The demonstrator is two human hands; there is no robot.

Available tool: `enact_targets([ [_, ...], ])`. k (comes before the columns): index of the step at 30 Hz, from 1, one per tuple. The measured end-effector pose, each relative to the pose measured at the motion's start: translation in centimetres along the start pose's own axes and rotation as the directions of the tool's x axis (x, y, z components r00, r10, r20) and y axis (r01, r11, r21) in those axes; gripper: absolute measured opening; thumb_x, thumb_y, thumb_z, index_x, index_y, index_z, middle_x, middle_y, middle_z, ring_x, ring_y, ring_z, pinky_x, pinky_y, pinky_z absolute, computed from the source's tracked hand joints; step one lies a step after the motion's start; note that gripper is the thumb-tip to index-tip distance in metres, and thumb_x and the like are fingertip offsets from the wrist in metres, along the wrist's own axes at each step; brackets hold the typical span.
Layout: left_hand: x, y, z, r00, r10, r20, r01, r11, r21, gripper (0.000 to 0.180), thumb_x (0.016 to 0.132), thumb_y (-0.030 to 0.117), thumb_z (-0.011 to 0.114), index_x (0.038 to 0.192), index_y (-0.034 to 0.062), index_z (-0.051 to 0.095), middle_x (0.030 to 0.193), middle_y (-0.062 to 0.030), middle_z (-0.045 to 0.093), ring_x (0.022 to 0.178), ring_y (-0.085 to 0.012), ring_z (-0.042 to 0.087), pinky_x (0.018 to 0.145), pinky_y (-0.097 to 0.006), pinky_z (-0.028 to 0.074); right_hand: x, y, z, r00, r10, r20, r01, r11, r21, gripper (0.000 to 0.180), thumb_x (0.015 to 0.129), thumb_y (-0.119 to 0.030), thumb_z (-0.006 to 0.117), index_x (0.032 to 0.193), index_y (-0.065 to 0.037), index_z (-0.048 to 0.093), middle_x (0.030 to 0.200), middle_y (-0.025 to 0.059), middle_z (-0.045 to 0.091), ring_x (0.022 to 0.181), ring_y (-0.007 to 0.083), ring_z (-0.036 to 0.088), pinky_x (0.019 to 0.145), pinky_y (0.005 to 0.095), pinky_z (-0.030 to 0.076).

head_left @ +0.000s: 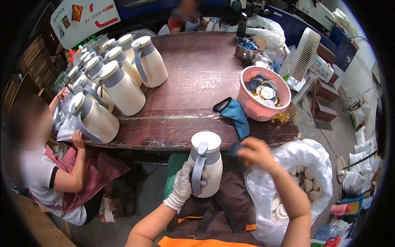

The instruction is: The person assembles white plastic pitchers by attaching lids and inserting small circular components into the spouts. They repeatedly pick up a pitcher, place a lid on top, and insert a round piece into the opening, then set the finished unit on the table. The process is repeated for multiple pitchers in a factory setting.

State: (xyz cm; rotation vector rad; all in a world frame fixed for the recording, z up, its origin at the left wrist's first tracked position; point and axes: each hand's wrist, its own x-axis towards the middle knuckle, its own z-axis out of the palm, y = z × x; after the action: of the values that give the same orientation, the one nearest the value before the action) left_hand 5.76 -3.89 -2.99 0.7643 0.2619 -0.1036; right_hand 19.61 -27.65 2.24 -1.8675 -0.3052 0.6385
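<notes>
My left hand (181,186), in a white glove, grips a white thermos jug (212,177) by its grey handle side. The jug stands upright over my lap, just off the table's front edge, with its white lid on. To its right is my bare right hand (257,153), raised and slightly smeared by motion. Its fingers pinch a small dark flat piece (235,149), too blurred to name closely. A blue cloth (235,117) with black trim hangs over the table edge just beyond that hand.
Several white jugs (123,92) crowd the table's left side, beside a seated person in a checked apron (98,168). A pink bucket (247,92) of round tags stands right. A plastic-lined sack (288,154) of white discs is at my right. Another person (177,24) sits across the table.
</notes>
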Motion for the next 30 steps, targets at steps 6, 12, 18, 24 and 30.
enact_targets([
  [6,0.5,1.5,-1.2,0.997,0.04,-0.06,-0.01,0.899,0.438,0.032,0.087,0.019,0.071,0.114,0.0028,0.061,0.091,-0.0021,0.066,0.08,-0.0101,0.061,0.072,-0.025,0.051,-0.6,2.0,9.1,0.986,-0.107,0.126,0.128,0.975,-0.18,0.031,0.085,-0.023,0.064,0.105,0.001,0.063,0.09,0.0196,0.067,0.085,0.033,0.066,0.077,0.0386,0.051],
  [12,0.1,0.9,-1.4,0.994,0.071,-0.088,-0.012,0.84,0.543,0.025,0.088,0.017,0.07,0.108,0.0055,0.064,0.089,0.0019,0.064,0.073,-0.0057,0.056,0.064,-0.022,0.047,-2.0,-0.4,9.7,0.968,-0.25,-0.007,0.235,0.919,-0.317,0.032,0.084,-0.02,0.066,0.11,-0.003,0.058,0.096,0.0161,0.063,0.084,0.0343,0.064,0.074,0.0407,0.051],
  [18,-0.2,1.5,-0.8,0.941,0.264,-0.213,-0.193,0.933,0.303,0.021,0.096,0.02,0.058,0.106,0.0033,0.051,0.089,-0.0088,0.065,0.068,-0.0142,0.067,0.054,-0.025,0.056,-3.5,0.5,7.0,0.957,-0.057,0.286,0.137,0.953,-0.269,0.022,0.093,-0.021,0.059,0.105,-0.003,0.062,0.09,0.0105,0.065,0.079,0.0227,0.064,0.065,0.0327,0.05],
  [24,-1.1,1.6,0.7,0.843,0.533,-0.073,-0.451,0.774,0.445,0.012,0.096,0.008,0.055,0.108,0.0033,0.056,0.097,-0.0056,0.064,0.085,-0.0118,0.063,0.077,-0.027,0.054,-3.4,-0.4,6.8,0.939,-0.202,0.278,-0.052,0.715,0.698,0.036,0.095,-0.01,0.053,0.131,-0.004,0.055,0.12,0.0116,0.062,0.081,0.0104,0.066,0.061,0.0191,0.049],
  [30,-2.1,3.0,1.6,0.681,0.552,0.481,-0.609,0.063,0.79,0.03,0.08,-0.006,0.06,0.107,0.006,0.063,0.101,-0.0107,0.062,0.09,-0.0256,0.064,0.079,-0.033,0.051,-3.3,-3.3,10.8,0.782,-0.622,-0.045,0.602,0.772,-0.201,0.05,0.081,-0.008,0.071,0.128,-0.009,0.057,0.118,0.0135,0.062,0.101,0.0259,0.065,0.082,0.0328,0.052],
])
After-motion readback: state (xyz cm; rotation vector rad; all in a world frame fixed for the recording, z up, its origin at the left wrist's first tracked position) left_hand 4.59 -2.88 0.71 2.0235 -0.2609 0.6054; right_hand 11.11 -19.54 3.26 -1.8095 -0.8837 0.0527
